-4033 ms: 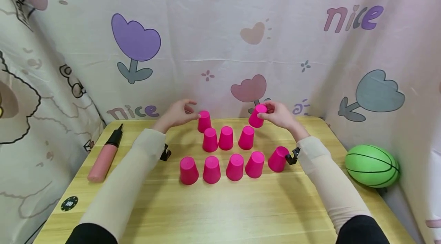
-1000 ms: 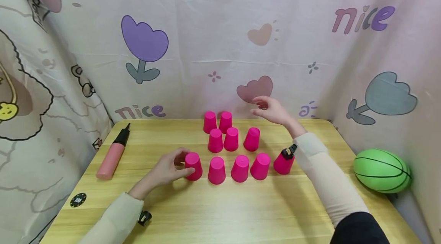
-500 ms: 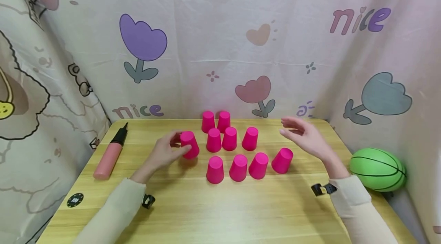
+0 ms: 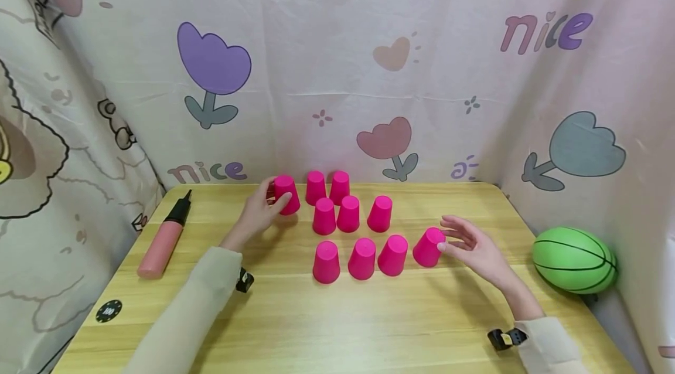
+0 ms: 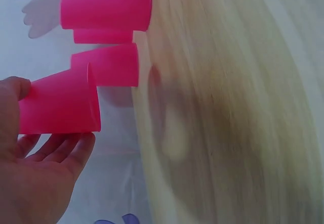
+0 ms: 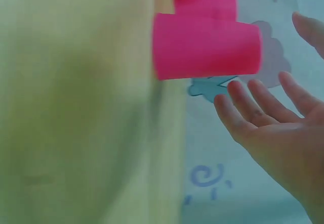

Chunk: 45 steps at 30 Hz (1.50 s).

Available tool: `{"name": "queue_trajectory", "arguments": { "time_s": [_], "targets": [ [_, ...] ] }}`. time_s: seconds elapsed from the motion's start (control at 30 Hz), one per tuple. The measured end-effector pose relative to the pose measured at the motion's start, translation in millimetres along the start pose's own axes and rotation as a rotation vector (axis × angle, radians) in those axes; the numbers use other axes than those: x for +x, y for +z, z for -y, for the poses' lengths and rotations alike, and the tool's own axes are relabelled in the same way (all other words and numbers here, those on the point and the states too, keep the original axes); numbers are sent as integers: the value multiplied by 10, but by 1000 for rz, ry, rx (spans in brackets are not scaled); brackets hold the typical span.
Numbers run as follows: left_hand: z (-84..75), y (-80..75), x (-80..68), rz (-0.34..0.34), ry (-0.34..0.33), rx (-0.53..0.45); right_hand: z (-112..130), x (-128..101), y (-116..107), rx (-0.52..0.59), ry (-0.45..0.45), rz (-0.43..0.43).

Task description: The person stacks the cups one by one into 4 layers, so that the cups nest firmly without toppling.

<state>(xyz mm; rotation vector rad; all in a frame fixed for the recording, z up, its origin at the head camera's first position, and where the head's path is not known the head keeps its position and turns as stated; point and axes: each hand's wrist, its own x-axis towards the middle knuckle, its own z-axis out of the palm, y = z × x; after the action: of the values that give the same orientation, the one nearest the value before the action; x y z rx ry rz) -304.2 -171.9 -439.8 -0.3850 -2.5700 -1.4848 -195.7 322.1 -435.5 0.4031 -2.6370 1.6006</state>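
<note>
Pink cup (image 5: 61,102) clear of table, L-wrist view only.

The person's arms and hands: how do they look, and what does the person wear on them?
Both hands, the left hand and the right hand, are bare: no gloves and no rings can be seen. Each arm is covered by a long, close-fitting cream sleeve down to the wrist. A small black camera mount sits at the left wrist, and another black mount at the right wrist.
</note>
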Motion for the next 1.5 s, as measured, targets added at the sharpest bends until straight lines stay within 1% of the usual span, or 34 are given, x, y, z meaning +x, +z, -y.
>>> {"name": "queue_trajectory", "arguments": {
  "time_s": [0.13,0.3,0.5,0.73,0.93,1.1,1.5],
  "targets": [
    [93,55,95,-21,-18,-14,-149,-34,49,44,58,42],
    [147,117,169,-23,-37,-20,-285,-42,121,75,105,41],
    [185,173,248,-9,-79,-12,-342,-31,183,93,98,44],
    [226,211,321,-5,-122,-17,-364,-6,217,46,98,47],
    [270,236,369,1,-124,-28,-368,12,232,10,95,50],
    [306,249,397,6,-125,-34,-366,27,233,3,82,48],
    [351,243,424,19,-142,-28,-362,32,247,-36,69,41]
  ]
}}
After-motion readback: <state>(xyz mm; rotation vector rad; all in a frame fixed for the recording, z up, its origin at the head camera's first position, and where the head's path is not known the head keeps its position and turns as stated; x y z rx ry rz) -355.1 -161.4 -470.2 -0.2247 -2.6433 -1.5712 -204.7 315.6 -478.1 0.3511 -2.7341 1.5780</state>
